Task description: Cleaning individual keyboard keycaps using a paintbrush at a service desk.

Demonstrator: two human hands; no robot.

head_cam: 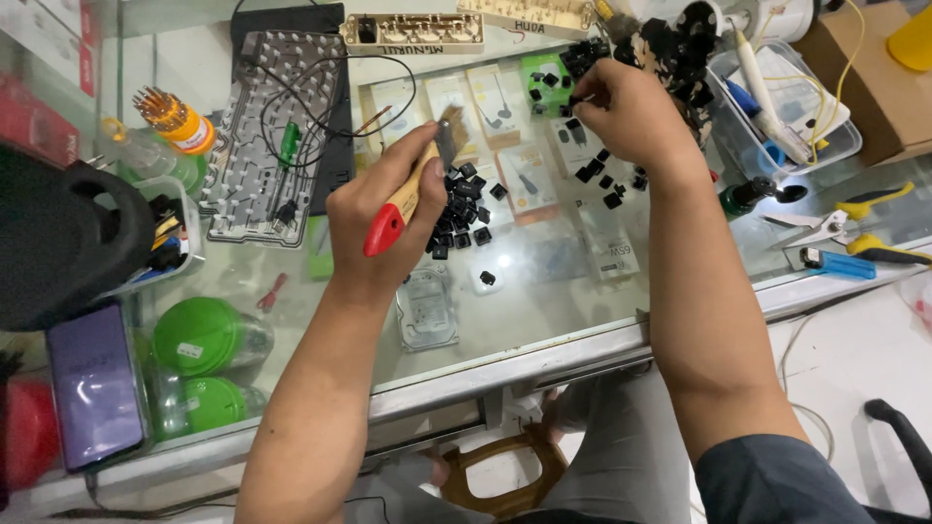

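At the far left edge, a purple phone (94, 385) lies near two green-lidded jars (206, 335). Farther back, a round holder of screwdriver bits (175, 118) stands beside a grey keyboard frame (275, 136), stripped of its caps, with a black cable (320, 97) looped over it.

The left hand (383, 209) is closed around a small brush (413, 184) with a wooden handle and a red end. The fingers wrap the handle fully; the bristles point up and to the far right, above a pile of black keycaps (464, 209) lying on the glass counter (544, 311). One keycap (487, 278) lies apart, nearer the counter's front edge.

The right hand (626, 112) is raised over the far part of the counter. Its thumb and forefinger are pinched on a single small black keycap (581, 98); the remaining fingers are curled in. More black keycaps lie scattered below and just beside this hand.

To the right, a clear plastic tray (835, 136) holds tools and yellow wire. Near the right edge lie a pair of yellow-handled pliers (874, 204) and a blue utility knife (837, 262).
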